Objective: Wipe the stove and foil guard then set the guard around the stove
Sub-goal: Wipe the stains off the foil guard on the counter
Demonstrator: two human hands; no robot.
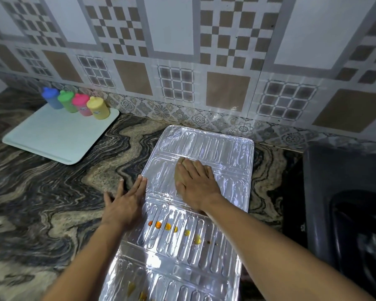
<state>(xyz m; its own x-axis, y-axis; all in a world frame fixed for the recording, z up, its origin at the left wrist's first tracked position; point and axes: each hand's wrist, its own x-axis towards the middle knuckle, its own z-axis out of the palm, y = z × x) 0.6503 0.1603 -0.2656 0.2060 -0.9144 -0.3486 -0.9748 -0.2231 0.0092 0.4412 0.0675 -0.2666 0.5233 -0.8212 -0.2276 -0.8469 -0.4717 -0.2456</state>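
The silver foil guard (224, 148) lies flat on the marbled countertop, unfolded in panels running from the wall towards me. A row of orange and yellow drops (174, 229) dots a near panel. My right hand (197, 183) presses flat on a tan cloth (179, 168) on the guard's middle panel. My left hand (126, 203) rests open, its fingertips on the guard's left edge and its palm on the counter. The dark stove (345, 192) sits at the right edge, only partly in view.
A pale tray (52, 135) at the back left carries several coloured lidded bottles (74, 102). The patterned tiled wall (182, 61) stands right behind the guard. Marbled countertop (41, 203) stretches to the left of the guard.
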